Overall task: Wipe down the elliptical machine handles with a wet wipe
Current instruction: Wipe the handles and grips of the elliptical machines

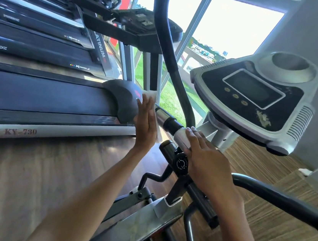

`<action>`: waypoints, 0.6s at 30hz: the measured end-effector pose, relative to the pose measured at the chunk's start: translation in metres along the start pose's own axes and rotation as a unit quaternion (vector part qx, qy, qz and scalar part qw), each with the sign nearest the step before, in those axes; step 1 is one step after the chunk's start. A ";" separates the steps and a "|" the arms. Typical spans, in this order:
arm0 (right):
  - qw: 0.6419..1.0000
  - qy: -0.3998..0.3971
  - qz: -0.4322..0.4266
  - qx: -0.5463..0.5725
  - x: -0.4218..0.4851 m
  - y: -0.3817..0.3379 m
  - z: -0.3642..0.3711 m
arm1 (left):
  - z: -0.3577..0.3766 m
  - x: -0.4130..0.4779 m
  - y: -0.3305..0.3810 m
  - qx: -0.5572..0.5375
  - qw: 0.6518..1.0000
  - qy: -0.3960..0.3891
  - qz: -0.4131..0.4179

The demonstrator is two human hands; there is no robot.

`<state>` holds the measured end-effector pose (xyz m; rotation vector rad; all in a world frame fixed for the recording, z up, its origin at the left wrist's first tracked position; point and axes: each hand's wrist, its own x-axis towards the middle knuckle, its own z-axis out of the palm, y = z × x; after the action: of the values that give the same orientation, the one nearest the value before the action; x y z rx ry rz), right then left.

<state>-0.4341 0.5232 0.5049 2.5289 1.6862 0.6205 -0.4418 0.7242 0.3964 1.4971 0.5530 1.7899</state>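
My left hand point(145, 122), flat and straight-fingered, pressed the wet wipe point(150, 97) against the handle point(171, 122) end. My right hand point(207, 162) lay flat along it, the knob point(181, 163) beside it, the console point(255, 98) beyond, and a treadmill point(47, 94) behind my left.

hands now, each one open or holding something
Left hand: open, fingers straight, pressing the wet wipe.
Right hand: open, fingers laid over the handlebar.
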 end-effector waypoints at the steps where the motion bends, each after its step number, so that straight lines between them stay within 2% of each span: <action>1: 1.000 0.002 -0.001 -0.001 0.000 0.000 0.000 | 0.000 0.006 -0.004 0.002 1.000 0.004 -0.026; 3: 1.000 0.003 -0.004 -0.001 0.000 0.000 -0.001 | -0.003 0.009 -0.005 0.022 0.998 0.002 -0.053; 7: 1.000 0.005 -0.016 -0.008 0.000 0.001 0.001 | -0.002 -0.006 0.002 0.098 0.985 -0.064 0.124; 10: 1.000 0.001 -0.016 -0.008 0.000 0.001 0.000 | -0.015 0.012 0.000 0.060 0.982 -0.123 0.129; 14: 1.000 0.004 -0.016 -0.005 0.000 0.002 0.000 | -0.022 0.011 -0.002 0.135 0.946 -0.178 0.236; 17: 1.000 0.006 -0.014 -0.009 -0.001 0.000 0.000 | -0.032 0.023 -0.001 0.129 0.962 -0.179 0.162; 18: 1.000 0.006 -0.015 -0.012 -0.001 0.000 0.000 | -0.033 0.023 -0.001 0.136 0.959 -0.177 0.173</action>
<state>-0.4344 0.5222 0.5046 2.4844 1.7059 0.6500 -0.4751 0.7464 0.4025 2.1609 0.3837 1.6830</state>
